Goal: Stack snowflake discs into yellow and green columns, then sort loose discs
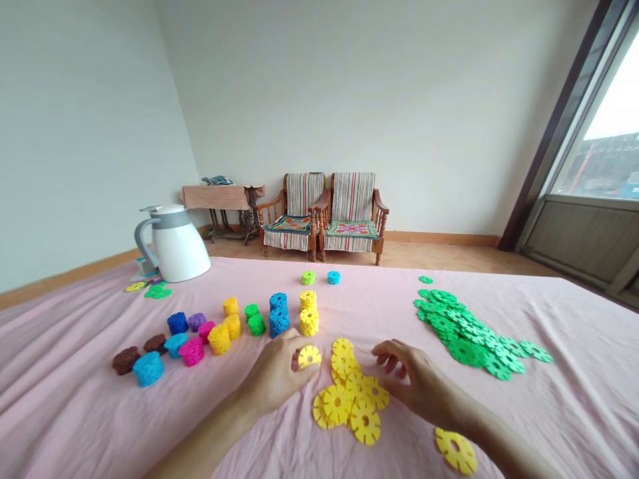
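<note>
My left hand (277, 369) is closed on a yellow notched disc (309, 357), a flat plastic snowflake piece with a round hole. Any further discs behind it in the grip are hidden. Just right of it lies a loose heap of yellow discs (349, 392) of the same kind. On the heap's other side hovers my right hand (412, 376), fingers curled but apart, with nothing visible in them. Beyond my left hand stand stacked yellow discs (308, 313), beside stacked blue discs (278, 314). A single yellow disc (456, 451) rests beneath my right forearm.
Green discs (464, 332) spread in a pile on the right of the pink cloth (379, 313). Short stacks in several colours, including a magenta stack (192, 352), stand at left. A white jug (180, 246) is at the back left. Two wooden chairs (352, 199) stand beyond the table.
</note>
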Demonstrator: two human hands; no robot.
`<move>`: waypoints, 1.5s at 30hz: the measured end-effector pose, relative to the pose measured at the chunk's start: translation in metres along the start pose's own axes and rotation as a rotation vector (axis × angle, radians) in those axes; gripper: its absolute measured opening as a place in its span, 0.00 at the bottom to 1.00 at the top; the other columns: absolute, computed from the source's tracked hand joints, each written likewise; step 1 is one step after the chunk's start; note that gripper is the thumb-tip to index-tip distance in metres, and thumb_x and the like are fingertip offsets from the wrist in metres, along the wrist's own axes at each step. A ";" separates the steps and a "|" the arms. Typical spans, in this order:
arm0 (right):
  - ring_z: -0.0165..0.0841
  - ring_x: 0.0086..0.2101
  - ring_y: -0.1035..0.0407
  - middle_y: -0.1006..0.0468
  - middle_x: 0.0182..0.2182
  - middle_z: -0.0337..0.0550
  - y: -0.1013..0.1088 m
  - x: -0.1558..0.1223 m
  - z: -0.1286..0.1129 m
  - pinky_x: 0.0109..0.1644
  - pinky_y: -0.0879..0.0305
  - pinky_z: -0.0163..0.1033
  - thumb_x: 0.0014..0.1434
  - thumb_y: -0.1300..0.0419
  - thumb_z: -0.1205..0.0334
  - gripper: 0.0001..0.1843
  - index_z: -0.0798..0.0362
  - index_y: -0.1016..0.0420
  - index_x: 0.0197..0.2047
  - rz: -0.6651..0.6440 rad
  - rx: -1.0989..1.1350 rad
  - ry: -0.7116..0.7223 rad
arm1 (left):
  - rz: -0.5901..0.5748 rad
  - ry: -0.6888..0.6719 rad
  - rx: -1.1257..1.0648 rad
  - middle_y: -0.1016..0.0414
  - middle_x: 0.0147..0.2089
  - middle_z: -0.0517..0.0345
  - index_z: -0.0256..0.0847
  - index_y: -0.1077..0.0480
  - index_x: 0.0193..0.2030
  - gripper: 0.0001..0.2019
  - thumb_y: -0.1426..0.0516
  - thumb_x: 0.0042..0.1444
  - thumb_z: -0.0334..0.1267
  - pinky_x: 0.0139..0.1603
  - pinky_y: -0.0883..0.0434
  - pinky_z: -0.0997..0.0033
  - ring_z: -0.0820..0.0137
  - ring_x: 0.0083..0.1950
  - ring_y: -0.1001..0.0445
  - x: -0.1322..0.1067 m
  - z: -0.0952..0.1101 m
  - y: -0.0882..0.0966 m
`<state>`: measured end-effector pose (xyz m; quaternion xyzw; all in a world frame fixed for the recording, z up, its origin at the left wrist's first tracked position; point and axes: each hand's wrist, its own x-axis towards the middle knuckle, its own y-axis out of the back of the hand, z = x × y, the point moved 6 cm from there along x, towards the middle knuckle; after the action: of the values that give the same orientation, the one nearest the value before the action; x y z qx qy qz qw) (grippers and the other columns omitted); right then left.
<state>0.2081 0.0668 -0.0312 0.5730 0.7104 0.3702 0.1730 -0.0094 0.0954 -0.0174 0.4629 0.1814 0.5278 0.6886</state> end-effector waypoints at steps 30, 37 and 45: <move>0.35 0.37 0.37 0.29 0.34 0.42 -0.018 0.000 0.004 0.41 0.42 0.41 0.51 0.45 0.66 0.09 0.52 0.31 0.38 0.207 -0.143 0.018 | -0.225 -0.176 -0.058 0.34 0.39 0.59 0.44 0.30 0.43 0.18 0.40 0.42 0.30 0.47 0.35 0.71 0.67 0.45 0.34 -0.014 0.032 -0.018; 0.38 0.37 0.37 0.29 0.33 0.45 -0.003 -0.003 0.011 0.41 0.44 0.41 0.48 0.46 0.68 0.09 0.52 0.32 0.35 0.256 -0.371 -0.061 | -0.071 -0.111 -0.006 0.34 0.43 0.57 0.43 0.32 0.40 0.18 0.46 0.40 0.25 0.48 0.36 0.68 0.65 0.47 0.35 -0.012 0.017 -0.017; 0.40 0.40 0.36 0.27 0.37 0.47 -0.006 0.000 0.018 0.43 0.43 0.43 0.50 0.46 0.65 0.12 0.52 0.30 0.39 0.264 -0.362 -0.078 | -0.063 -0.092 -0.011 0.34 0.42 0.57 0.43 0.30 0.40 0.14 0.44 0.45 0.28 0.47 0.34 0.67 0.64 0.46 0.34 -0.011 0.015 -0.016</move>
<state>0.2161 0.0719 -0.0478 0.6344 0.5439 0.4890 0.2503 0.0064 0.0784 -0.0258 0.4771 0.1612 0.4850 0.7149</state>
